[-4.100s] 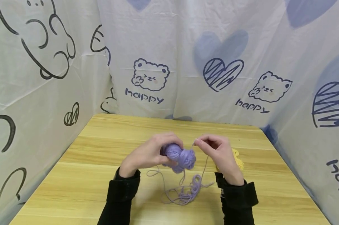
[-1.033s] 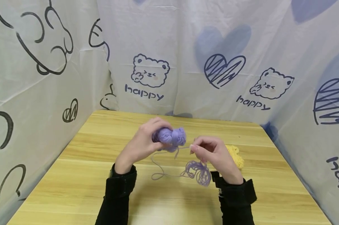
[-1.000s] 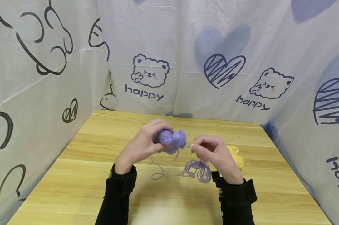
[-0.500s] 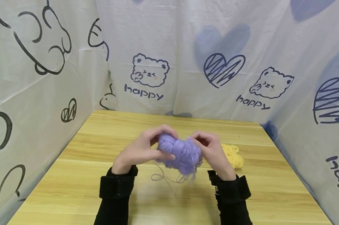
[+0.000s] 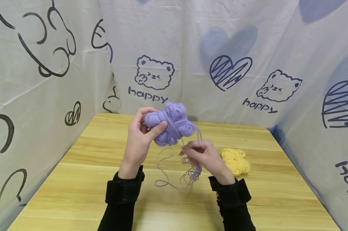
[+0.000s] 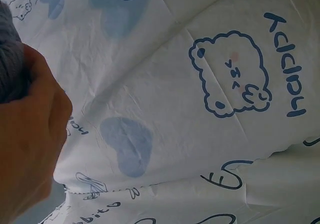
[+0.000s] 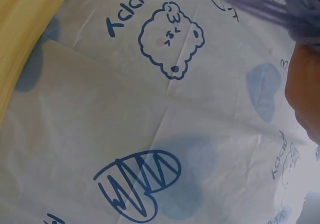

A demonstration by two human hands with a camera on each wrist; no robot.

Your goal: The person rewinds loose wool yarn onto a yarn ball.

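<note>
My left hand (image 5: 139,141) is gripping the purple yarn ball (image 5: 169,123), thumb across its front, holding it up above the surface (image 5: 76,179). My right hand (image 5: 204,157) is pinching the loose purple strands (image 5: 191,171) trailing from the ball down to the surface. A yellow yarn ball (image 5: 235,161) is lying just beside my right hand.

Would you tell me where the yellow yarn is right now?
In the head view, the yellow yarn lies on the table, just right of the right hand.
</note>
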